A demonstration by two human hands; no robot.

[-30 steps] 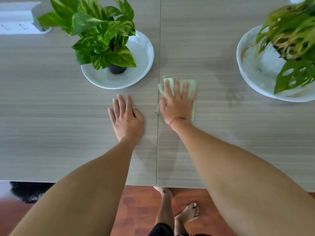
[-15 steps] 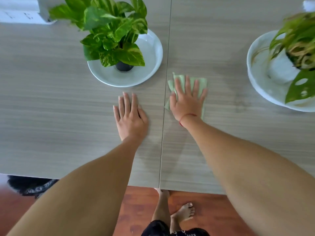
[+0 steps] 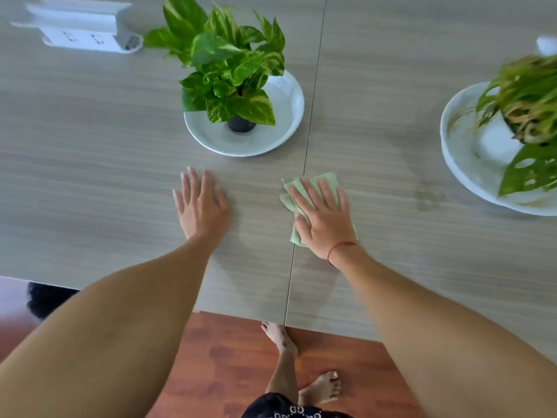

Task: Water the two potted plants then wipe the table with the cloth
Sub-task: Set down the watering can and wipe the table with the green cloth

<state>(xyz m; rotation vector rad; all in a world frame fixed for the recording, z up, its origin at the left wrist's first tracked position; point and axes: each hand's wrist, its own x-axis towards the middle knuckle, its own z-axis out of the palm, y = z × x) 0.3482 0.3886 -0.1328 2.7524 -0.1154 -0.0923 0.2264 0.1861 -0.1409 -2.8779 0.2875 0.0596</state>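
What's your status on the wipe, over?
Right hand flat on green cloth, pressing it to table. Left hand flat, empty. Damp patch to the right.

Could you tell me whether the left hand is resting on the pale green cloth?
No, the left hand lies flat on the bare grey wood-grain table, while the right hand presses the pale green cloth.

Grey wood-grain table [image 3: 90, 182] (seam down middle); reddish wood floor [image 3: 229, 357] below.

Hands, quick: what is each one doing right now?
Left hand: open, flat on the table, holding nothing.
Right hand: open, pressing flat on the green cloth.
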